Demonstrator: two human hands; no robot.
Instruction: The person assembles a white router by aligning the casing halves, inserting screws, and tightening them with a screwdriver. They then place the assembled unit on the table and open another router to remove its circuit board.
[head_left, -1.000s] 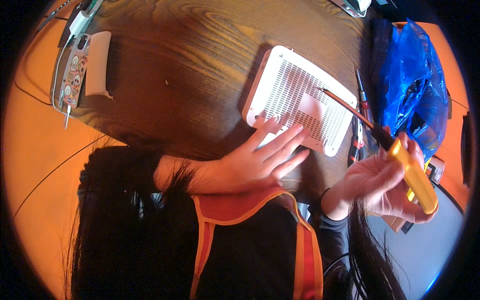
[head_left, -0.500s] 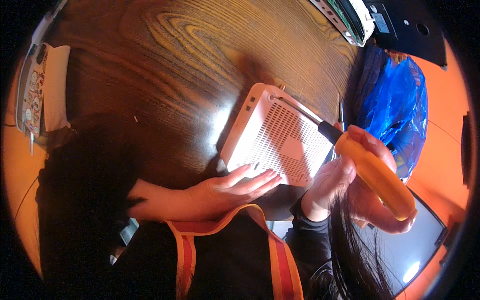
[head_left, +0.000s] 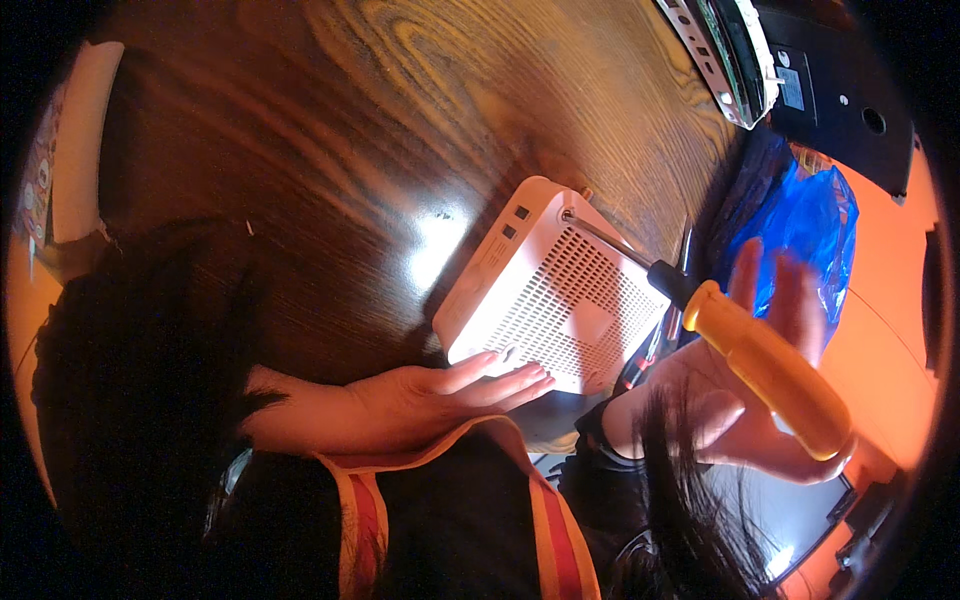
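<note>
A white router-like box (head_left: pixel 480 290) with a slotted grille lies tilted on the wooden table. My left hand (head_left: pixel 400 405) rests its outstretched fingers on the box's near edge. Over on the right, my right hand (head_left: pixel 685 405) is around a screwdriver (head_left: pixel 765 365) with a yellow handle; its upper fingers are lifted off and blurred, while the handle's end lies against the lower fingers. The metal shaft slants across the grille, and its tip sits in the round screw hole at the box's far corner.
Slim tools, one with red on it (head_left: pixel 640 370), lie beside the box's right side. Beyond are a blue plastic bag (head_left: pixel 835 215), an opened device with a green board (head_left: pixel 735 65) and a black panel (head_left: pixel 840 105). A patterned case (head_left: pixel 85 150) stands far left.
My right hand's upper fingers have come away from the screwdriver handle and spread. The view has shifted, while the tip stays at the box's corner and my left hand stays on its edge.
</note>
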